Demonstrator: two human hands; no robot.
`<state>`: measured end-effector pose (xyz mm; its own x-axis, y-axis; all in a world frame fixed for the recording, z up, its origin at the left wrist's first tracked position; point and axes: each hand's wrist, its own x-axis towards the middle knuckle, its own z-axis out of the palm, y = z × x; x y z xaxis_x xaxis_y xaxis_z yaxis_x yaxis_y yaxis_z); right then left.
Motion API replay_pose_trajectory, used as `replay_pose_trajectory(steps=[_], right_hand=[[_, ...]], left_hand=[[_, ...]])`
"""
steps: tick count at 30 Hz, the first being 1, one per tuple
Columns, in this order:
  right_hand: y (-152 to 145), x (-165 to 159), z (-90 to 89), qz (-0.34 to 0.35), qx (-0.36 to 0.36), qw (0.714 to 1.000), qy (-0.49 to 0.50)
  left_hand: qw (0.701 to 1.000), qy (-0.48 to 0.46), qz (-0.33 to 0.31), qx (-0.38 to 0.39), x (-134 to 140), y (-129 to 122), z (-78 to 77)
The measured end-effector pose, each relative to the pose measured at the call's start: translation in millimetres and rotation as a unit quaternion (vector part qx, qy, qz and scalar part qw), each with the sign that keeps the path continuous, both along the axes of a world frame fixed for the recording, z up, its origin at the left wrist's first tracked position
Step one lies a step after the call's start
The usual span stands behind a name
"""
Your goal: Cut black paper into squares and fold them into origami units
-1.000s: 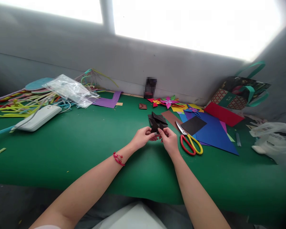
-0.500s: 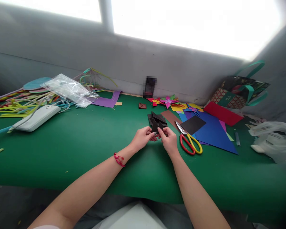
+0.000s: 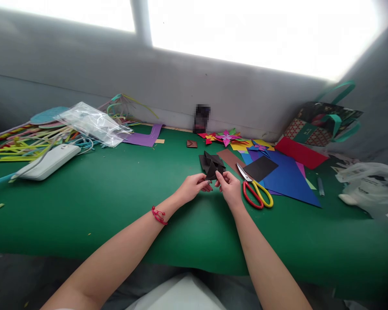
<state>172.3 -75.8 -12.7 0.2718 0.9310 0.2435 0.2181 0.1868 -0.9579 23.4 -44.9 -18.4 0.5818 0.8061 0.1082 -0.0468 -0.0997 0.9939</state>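
Head-camera view of a craft bench covered with a green mat (image 3: 116,202). At centre, the left hand (image 3: 191,187) and the right hand (image 3: 230,189) meet just above the mat and together pinch a small folded black paper piece (image 3: 213,171) between thumb and fingertips, one hand at each lower corner; both hands are thus closed in a grasp on the same piece, which stands tilted upward from the fingers. A red bracelet (image 3: 158,215) circles the left wrist. Directly behind the held piece, more black folded pieces (image 3: 207,158) lie on the mat, touching or overlapping one another. Just to the right of the right hand rest scissors (image 3: 256,190) with one red and one yellow handle, blades pointing away from the viewer; they lie partly on a blue sheet (image 3: 289,181), which also carries a black square of paper (image 3: 261,167). A brown sheet (image 3: 229,157) and a red sheet (image 3: 300,153) lie near, and finished paper stars (image 3: 226,137) in several colours sit toward the wall. A patterned gift bag (image 3: 323,122) stands at far right. At far left are a clear plastic bag (image 3: 92,122), a white case (image 3: 47,161) and loose coloured strips (image 3: 16,146); a purple paper offcut (image 3: 145,137) lies behind them.
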Motion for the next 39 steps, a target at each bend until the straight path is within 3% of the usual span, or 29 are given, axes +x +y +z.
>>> replay_pose_trajectory(steps=[6, 17, 28, 35, 39], right_hand=[[1, 1, 0.3, -0.009, -0.002, 1.0, 0.007], [3, 1, -2.4, -0.01, -0.007, 1.0, 0.008], [2, -2, -1.8, 0.0, -0.007, 1.0, 0.013], [3, 4, -3.2, -0.009, -0.008, 1.0, 0.027], [3, 5, -2.4, -0.004, -0.005, 1.0, 0.031]], left_hand=[[1.0, -0.011, -0.015, -0.013, 1, 0, -0.4], [0.996, -0.048, 0.032, -0.061, 10, -7, 0.1], [0.993, -0.054, 0.092, -0.056, 13, -10, 0.2], [0.987, -0.077, 0.041, -0.134, 9, -6, 4.2], [0.993, -0.047, 0.018, -0.103, 6, -3, 5.2]])
